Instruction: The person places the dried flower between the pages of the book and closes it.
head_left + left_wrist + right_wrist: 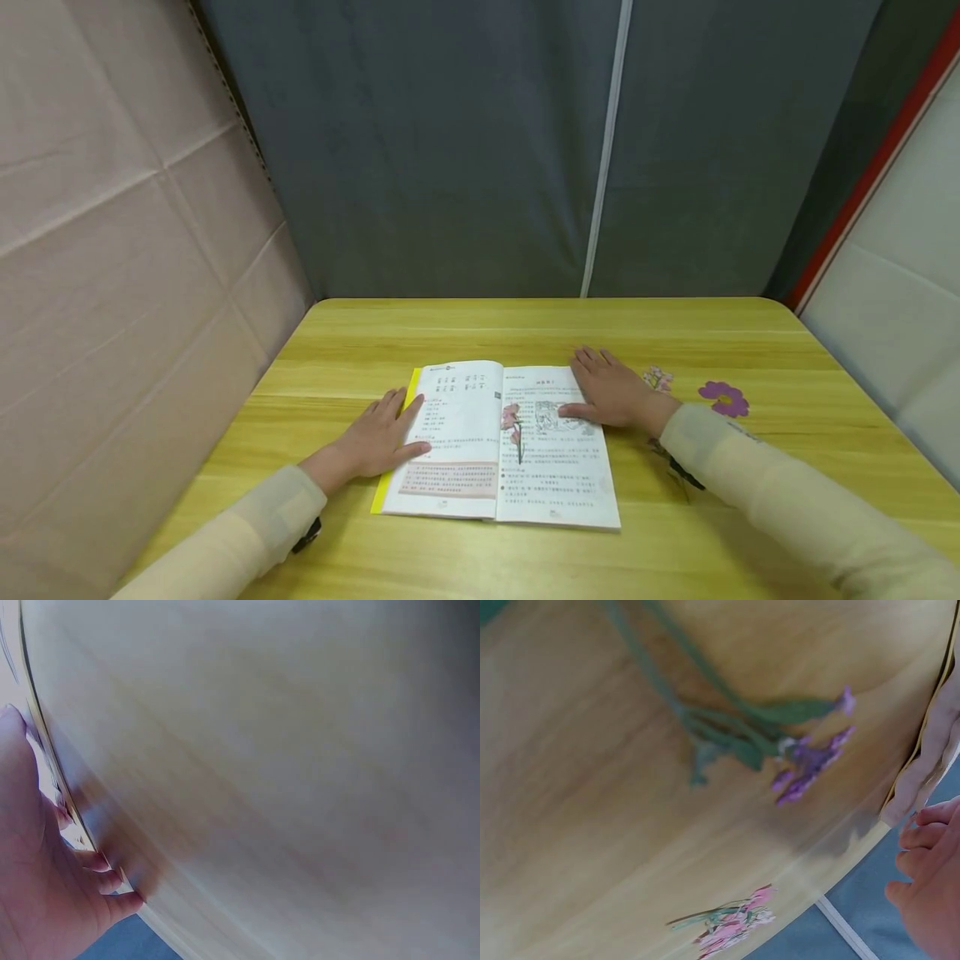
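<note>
An open book (465, 433) with printed pages and a yellow cover edge lies on the table. A pressed pink flower (516, 425) on a thin stem rests on its right page, near the fold. My left hand (378, 437) lies over the book's left edge, fingers extended and thumb on the page. In the left wrist view that hand (52, 877) shows at the lower left, fingertips along the book's edge. My right hand (611, 390) lies flat across the right page's upper corner, its thumb over a line drawing. The right wrist view shows part of that hand (937, 877) beside the book.
Right of the book lie a pink-and-white flower sprig (657, 379) and a purple flower (723, 398) on the wooden table (337, 333). The right wrist view shows a leafy purple flower stem (810, 761). A grey curtain (450, 167) hangs behind; pale cloth walls flank the table.
</note>
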`<state>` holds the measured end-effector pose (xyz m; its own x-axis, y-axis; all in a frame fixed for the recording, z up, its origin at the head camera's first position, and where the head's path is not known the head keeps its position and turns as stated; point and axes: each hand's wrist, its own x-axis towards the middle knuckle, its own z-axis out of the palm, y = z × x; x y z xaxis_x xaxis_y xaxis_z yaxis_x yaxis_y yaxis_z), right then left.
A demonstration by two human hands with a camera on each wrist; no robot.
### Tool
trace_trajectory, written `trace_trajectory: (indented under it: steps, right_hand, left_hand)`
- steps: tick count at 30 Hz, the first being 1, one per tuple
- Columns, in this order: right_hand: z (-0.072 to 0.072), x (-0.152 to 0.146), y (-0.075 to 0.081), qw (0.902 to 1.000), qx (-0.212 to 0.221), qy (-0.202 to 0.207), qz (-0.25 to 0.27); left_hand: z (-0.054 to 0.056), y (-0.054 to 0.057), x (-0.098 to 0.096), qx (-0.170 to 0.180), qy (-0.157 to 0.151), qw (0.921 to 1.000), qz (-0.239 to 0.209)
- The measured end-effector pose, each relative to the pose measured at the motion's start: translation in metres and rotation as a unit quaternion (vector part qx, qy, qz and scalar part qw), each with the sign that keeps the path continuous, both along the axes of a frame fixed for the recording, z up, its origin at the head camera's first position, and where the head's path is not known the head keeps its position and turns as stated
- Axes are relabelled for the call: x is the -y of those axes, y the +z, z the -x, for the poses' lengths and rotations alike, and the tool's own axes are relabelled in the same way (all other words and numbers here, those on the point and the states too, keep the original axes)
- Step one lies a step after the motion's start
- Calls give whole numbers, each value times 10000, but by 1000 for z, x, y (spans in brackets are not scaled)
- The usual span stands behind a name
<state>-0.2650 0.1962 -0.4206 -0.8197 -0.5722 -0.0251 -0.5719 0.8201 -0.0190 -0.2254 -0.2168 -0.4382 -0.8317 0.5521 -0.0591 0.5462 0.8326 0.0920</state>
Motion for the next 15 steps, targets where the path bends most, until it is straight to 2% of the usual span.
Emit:
trace_trajectory:
  steps: [10,15]
  right_hand:
    - [1,-1,-2,10000,-47,-30,-32]
    - [1,1,-1,9989,-456,79,-50]
  left_hand:
    - [2,-2,-1,-18,2,10000,87]
    - [2,-3,0,-11,9,9999,106]
